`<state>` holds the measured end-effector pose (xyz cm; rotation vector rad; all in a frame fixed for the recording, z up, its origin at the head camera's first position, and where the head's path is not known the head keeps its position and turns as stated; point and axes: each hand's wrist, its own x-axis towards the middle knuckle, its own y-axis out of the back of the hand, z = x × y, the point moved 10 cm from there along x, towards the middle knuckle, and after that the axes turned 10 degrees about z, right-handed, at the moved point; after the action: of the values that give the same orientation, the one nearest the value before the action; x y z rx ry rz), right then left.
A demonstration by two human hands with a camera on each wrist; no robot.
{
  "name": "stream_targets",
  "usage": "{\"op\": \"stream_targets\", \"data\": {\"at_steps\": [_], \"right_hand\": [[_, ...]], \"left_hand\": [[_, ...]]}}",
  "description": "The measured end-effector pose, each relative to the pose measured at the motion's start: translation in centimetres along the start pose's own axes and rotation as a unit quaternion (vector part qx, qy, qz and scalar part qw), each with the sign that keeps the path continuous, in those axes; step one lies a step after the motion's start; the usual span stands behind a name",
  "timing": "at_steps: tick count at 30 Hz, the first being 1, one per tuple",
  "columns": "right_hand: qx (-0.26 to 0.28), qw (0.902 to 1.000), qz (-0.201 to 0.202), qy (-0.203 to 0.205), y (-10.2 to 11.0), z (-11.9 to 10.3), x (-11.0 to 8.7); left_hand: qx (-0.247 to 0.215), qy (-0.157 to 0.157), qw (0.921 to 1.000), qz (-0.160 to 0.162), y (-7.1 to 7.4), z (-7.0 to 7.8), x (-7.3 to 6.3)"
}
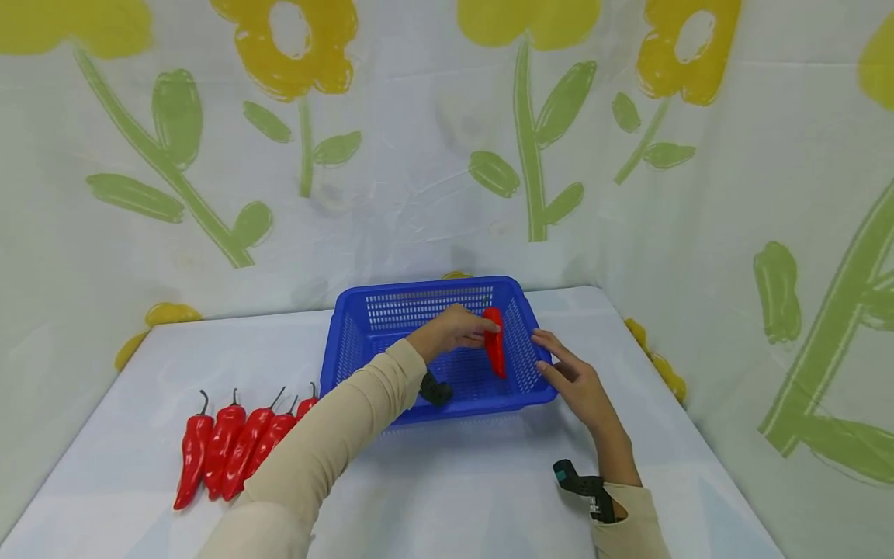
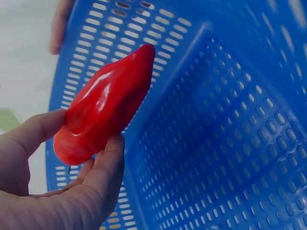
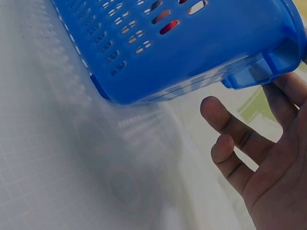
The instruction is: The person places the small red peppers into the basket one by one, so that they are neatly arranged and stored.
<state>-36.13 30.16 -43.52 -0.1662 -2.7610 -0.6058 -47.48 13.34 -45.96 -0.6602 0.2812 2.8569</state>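
Observation:
My left hand point(image 1: 454, 332) pinches a red chili pepper point(image 1: 493, 341) between thumb and fingers, over the right part of a blue plastic basket point(image 1: 426, 414). In the left wrist view the glossy pepper point(image 2: 108, 105) is held at its wide stem end, its tapered tip pointing away from the palm, beside the slotted basket wall point(image 2: 201, 52). At the basket's right rim is my right hand point(image 1: 576, 384), fingertips right at the edge. In the right wrist view, two fingers of that hand point(image 3: 278, 158) extend loosely below the rim, the others partly hidden behind it.
Several red chili peppers point(image 1: 226, 442) lie side by side on the white table point(image 1: 447, 489), left of the basket, partly covered by the left sleeve point(image 1: 335, 439). A flower-printed curtain point(image 1: 419, 178) hangs behind the table. Black wrist cameras point(image 1: 583, 483) are worn on both arms.

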Motion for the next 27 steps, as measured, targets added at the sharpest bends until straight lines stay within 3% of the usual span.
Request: {"op": "stream_targets", "data": {"at_steps": [5, 13, 18, 27], "right_hand": [[0.008, 1.0, 0.005, -0.003, 0.2, 0.0, 0.0], [0.017, 0.9998, 0.0, 0.007, 0.0, 0.0, 0.1], [0.023, 0.9997, 0.002, 0.007, 0.0, 0.1, 0.0], [0.021, 0.9997, 0.013, 0.008, 0.1, 0.2, 0.0]], "left_hand": [[0.025, 0.016, 0.9995, -0.007, -0.6, -0.7, 0.8], [0.026, 0.061, 0.9978, -0.004, -1.0, -2.2, 2.3], [0.025, 0.062, 0.9977, -0.003, -1.5, -2.8, 3.3], [0.013, 0.049, 0.9987, -0.008, -1.6, -2.8, 2.6]]}}
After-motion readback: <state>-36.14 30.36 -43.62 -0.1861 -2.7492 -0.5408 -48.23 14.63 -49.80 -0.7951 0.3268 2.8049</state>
